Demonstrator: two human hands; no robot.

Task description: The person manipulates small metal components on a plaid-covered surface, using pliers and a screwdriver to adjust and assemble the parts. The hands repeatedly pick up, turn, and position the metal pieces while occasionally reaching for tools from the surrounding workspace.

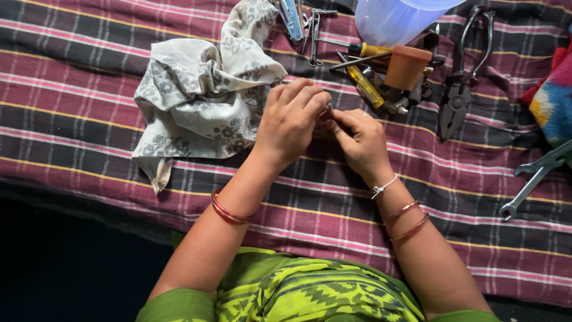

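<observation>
fingers [310, 98] of both hands pinched shut on a tiny part, mostly hidden; could slip and vanish into striped cloth [89, 119] folds.

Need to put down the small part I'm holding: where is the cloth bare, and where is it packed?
Bare striped cloth lies left of the crumpled floral rag, and between the right hand and the spanner. It is crowded above the left hand: screwdrivers, orange block, pliers.
</observation>
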